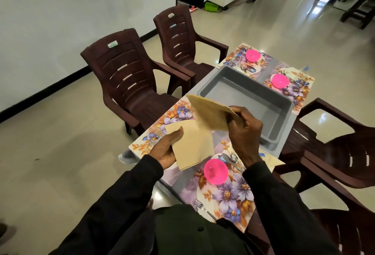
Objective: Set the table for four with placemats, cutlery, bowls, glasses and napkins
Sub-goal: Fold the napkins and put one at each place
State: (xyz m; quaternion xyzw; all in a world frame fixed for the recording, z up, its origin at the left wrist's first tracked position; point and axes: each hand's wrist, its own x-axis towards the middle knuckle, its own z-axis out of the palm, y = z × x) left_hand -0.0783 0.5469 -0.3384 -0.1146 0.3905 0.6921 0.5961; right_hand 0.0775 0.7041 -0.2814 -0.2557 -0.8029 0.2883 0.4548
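Brown chairs ring the table: two on the left, the near one (125, 80) and the far one (182, 37), and two more on the right (334, 143), pushed close to the table edge. A person's legs show far off across the shiny floor.

The hands and what they hold block much of the near end. The left hand (166, 149) grips the lower napkin (192, 147), thumb curled over its top edge. This beige sheet hangs above the near left mat (174, 112) and hides its middle. The right hand (243, 130) pinches the upper napkin (211, 112) by one corner, lifted and tilted over the gap between that mat and the tub (209, 84). The two napkins overlap in view; whether they touch cannot be told.

A glass (155, 136) stands on the near left mat, just beside the left thumb. On the near right mat (229, 193) sits a pink bowl (215, 171), with a spoon (234, 158) and other cutlery partly under the right wrist, and a fork (203, 208) lies near the body. A beige edge (272, 160) shows past the right sleeve.

The grey tub sits mid-table, between the near and far mats — only its grey floor and walls show. The far left mat (239, 57) and far right mat (294, 88) each carry a pink bowl (252, 55) (280, 81); only pink shows inside all three.
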